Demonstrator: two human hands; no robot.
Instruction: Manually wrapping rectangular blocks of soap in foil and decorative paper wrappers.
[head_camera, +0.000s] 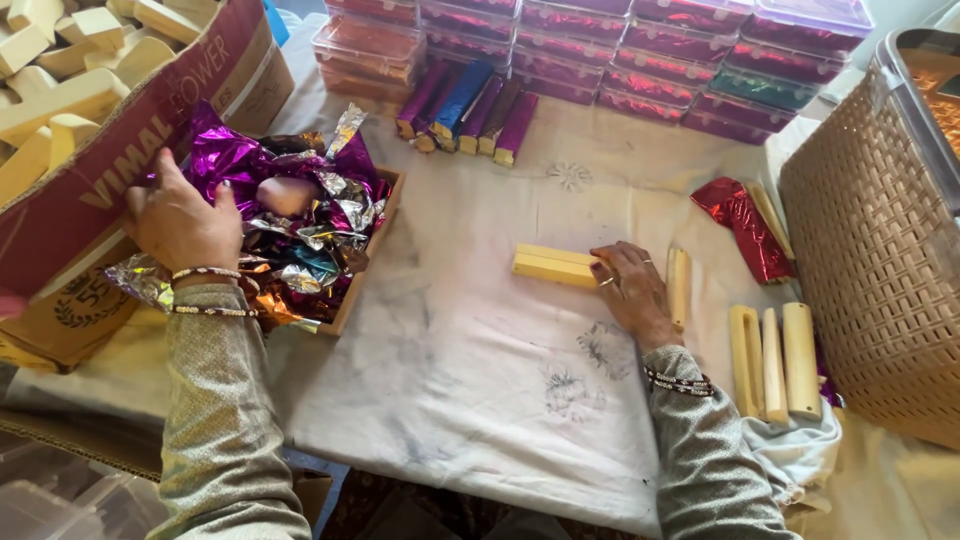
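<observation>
My left hand (180, 222) reaches into a shallow wooden tray (362, 268) heaped with crumpled foil wrappers (300, 215) in purple, silver and other colours; its fingers rest on the purple foil. My right hand (628, 288) lies flat on the white cloth (450, 370), fingertips touching the end of a pale yellow bar (553, 265). Another bare bar (678, 285) lies just right of that hand. Three more pale bars (772, 360) lie side by side further right.
A cardboard box (110, 150) full of unwrapped pale bars stands at the left. Several foil-wrapped bars (470, 105) lie at the back, before stacked clear lidded boxes (640, 50). A red-wrapped bar (745, 225) and a brown woven basket (880, 250) are at the right.
</observation>
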